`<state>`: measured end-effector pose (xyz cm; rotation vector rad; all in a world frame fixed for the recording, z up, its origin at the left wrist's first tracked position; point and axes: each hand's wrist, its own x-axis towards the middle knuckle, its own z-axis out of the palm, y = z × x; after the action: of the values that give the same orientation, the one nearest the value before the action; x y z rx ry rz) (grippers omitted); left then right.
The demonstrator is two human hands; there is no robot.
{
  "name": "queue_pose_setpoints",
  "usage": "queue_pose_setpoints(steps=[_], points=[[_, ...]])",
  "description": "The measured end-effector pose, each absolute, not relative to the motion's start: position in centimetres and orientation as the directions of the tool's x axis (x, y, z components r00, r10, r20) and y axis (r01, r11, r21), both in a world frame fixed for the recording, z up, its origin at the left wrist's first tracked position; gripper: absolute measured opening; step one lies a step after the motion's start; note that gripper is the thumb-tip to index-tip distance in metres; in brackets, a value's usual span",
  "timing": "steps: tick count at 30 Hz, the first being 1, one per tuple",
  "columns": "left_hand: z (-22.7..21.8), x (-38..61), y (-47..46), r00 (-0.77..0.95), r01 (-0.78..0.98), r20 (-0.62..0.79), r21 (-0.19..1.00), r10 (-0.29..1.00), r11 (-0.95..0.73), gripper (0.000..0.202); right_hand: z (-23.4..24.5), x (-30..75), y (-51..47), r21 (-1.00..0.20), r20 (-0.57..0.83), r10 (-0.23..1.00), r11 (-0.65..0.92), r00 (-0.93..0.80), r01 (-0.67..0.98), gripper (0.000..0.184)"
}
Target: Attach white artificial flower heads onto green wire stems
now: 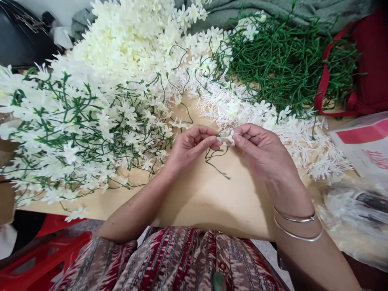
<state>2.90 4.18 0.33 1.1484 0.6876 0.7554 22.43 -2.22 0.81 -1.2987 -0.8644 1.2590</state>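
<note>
Pinching a green stem (216, 167) in the left grip (194, 145), a small white flower (231, 138) in the right grip (263, 153), close together above the surface (239, 198), with heaped flowers (130, 36) far left, tangled stems (281, 64) far right.

On the table (194, 198), stemmed flowers (91, 121) lie at the left, with loose flowers (130, 36) heaped behind them. A pile of bare stems (279, 60) sits at the back right, a bag (372, 60) just right of it, the bag's strap (321, 87) lying over the pile's right side. Thin strands (324, 157) spread before the stems. A plastic bag (348, 214) lies front right; a stool (57, 258) stands front left, below the tabletop.
</note>
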Motion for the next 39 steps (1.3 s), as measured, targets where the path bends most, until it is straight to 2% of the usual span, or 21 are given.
queue_pose_setpoints(steps=[3,5,9,11,16,20,24,26,27,29,31,33,35,39], points=[[0.5,3.1,4.0,0.628,-0.234,-0.151,0.899,0.764,0.370,0.038,1.1,22.7,-2.2,-0.947,-0.230,0.968,-0.199,0.097,-0.252,0.022],[0.7,3.2,3.8,0.612,-0.301,-0.158,0.860,0.775,0.413,0.039,1.2,22.9,-2.2,-0.938,-0.229,0.971,-0.201,0.069,-0.281,0.021],[1.9,3.4,3.6,0.509,-0.406,-0.138,0.832,0.850,0.379,0.036,1.4,23.0,-2.3,-0.929,-0.209,0.975,-0.174,0.075,-0.327,0.025],[2.7,3.2,3.4,0.524,-0.401,-0.127,0.835,0.842,0.376,0.034,1.5,23.0,-2.5,-0.928,-0.202,0.977,-0.168,0.071,-0.333,0.026],[3.5,2.5,3.0,0.764,-0.252,-0.164,0.814,0.624,0.523,0.036,1.7,22.9,-2.5,-0.926,-0.205,0.976,-0.169,0.074,-0.338,0.026],[2.6,2.3,3.4,0.783,-0.207,-0.152,0.851,0.603,0.483,0.035,1.5,23.2,-2.4,-0.937,-0.167,0.979,-0.122,0.113,-0.327,0.021],[1.9,2.3,3.8,0.924,0.073,-0.254,0.851,0.286,0.520,0.041,1.2,23.4,-2.4,-0.954,-0.137,0.985,-0.101,0.109,-0.282,0.020],[1.7,2.3,3.8,0.937,0.127,-0.277,0.839,0.214,0.529,0.044,1.2,23.4,-2.4,-0.960,-0.141,0.985,-0.111,0.098,-0.257,0.022],[1.6,2.3,3.7,0.933,0.105,-0.267,0.842,0.240,0.529,0.043,1.2,23.4,-2.5,-0.963,-0.146,0.985,-0.120,0.093,-0.242,0.022],[1.3,2.5,3.7,0.884,-0.022,-0.213,0.870,0.416,0.493,0.038,1.3,23.3,-2.5,-0.968,-0.159,0.984,-0.138,0.086,-0.209,0.025],[1.0,2.7,3.8,0.736,-0.172,-0.135,0.910,0.664,0.376,0.035,1.4,23.1,-2.4,-0.968,-0.181,0.979,-0.160,0.091,-0.195,0.029],[0.7,3.0,3.9,0.565,-0.224,-0.074,0.945,0.822,0.239,0.036,1.4,23.0,-2.3,-0.962,-0.206,0.973,-0.181,0.106,-0.205,0.033],[0.4,3.1,4.0,0.502,-0.198,-0.040,0.967,0.864,0.159,0.038,1.3,22.8,-2.2,-0.955,-0.228,0.967,-0.199,0.115,-0.220,0.036],[0.1,3.2,3.8,0.526,-0.147,-0.020,0.983,0.850,0.114,0.039,1.1,22.7,-2.1,-0.940,-0.260,0.962,-0.233,0.083,-0.248,0.035]])
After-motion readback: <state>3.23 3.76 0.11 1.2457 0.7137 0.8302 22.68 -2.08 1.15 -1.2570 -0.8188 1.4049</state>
